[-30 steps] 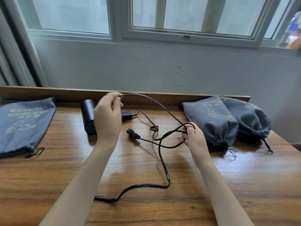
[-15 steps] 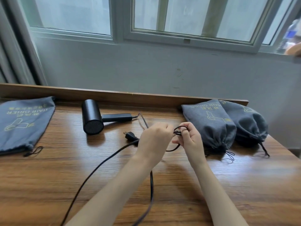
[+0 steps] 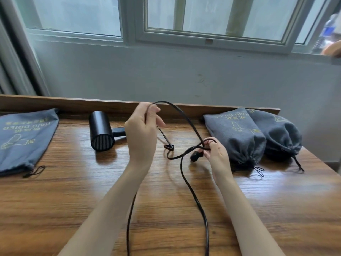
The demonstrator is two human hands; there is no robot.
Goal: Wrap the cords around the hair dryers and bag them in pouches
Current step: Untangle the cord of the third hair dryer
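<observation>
Your left hand (image 3: 142, 135) is up again beside the hair dryer (image 3: 100, 132), fingers (image 3: 154, 109) pinching the cord (image 3: 185, 117); right hand (image 3: 218, 156) grips it too.

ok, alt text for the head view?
Two hands gather a black cord into loops over a wooden table: the left hand lifts a length, the right hand pinches loops beside the plug. A hair dryer lies behind; one flat grey pouch at left, two full pouches at right.

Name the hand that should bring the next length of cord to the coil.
Left. The left hand pinches the free run of the cord, lifted above the table, and can likely swing it over. The right hand is busy pinching the gathered loops beside the plug.
</observation>
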